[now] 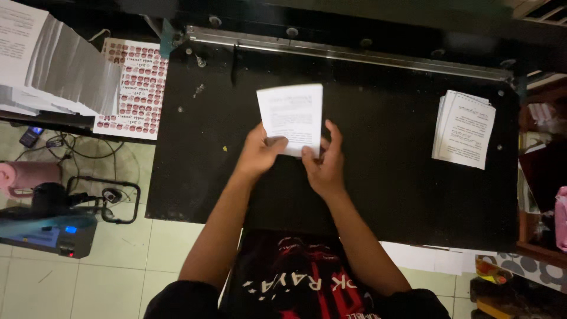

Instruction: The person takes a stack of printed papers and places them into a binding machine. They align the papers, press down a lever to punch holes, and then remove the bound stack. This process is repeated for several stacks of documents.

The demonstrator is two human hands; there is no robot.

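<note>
Forearms reach over the black table (384,195), left hand (258,155) and right hand (325,165) apparently pinching 1 paper stack (292,117) with curled fingers.

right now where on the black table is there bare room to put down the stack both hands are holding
Bare black table lies between the right hand and the paper pile by the right edge, and also left of the left hand toward the sticker sheet. The held printed stack fills the middle; the far left is crowded with fanned paper.
</note>
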